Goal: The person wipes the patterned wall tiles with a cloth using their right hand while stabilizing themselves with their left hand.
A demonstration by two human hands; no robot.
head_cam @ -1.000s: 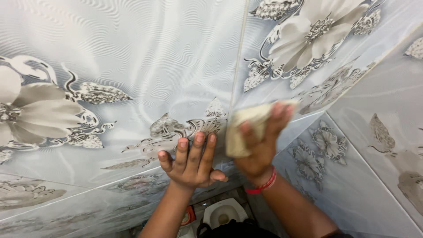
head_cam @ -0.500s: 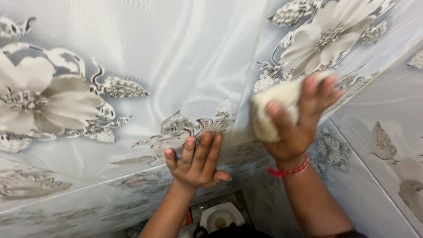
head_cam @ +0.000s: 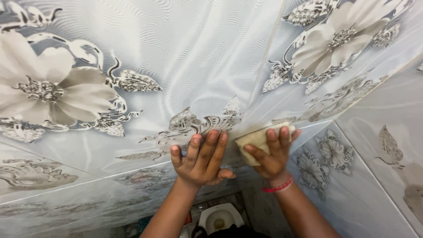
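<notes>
The fingers (head_cam: 273, 141) of the right hand (head_cam: 271, 156) curl over a pale yellow cloth (head_cam: 255, 143), pinning it flat against the tiled wall (head_cam: 185, 57) just right of the vertical grout line (head_cam: 269, 57). The fingers (head_cam: 207, 147) of the left hand (head_cam: 200, 161) lie spread and straight, holding nothing, palm braced on the wall just left of the cloth. A red band (head_cam: 277, 186) circles the right wrist. Around the hands the glossy tiles carry big grey and white flowers, 1 at the wall's left edge (head_cam: 53, 92) and 1 near its top right corner (head_cam: 339, 37).

Likely risk: the shiny tile looks slick, so the braced palm could slide, or the cloth could slip free and drop toward the white toilet (head_cam: 219, 218) below.

No packages, labels or signs show.
</notes>
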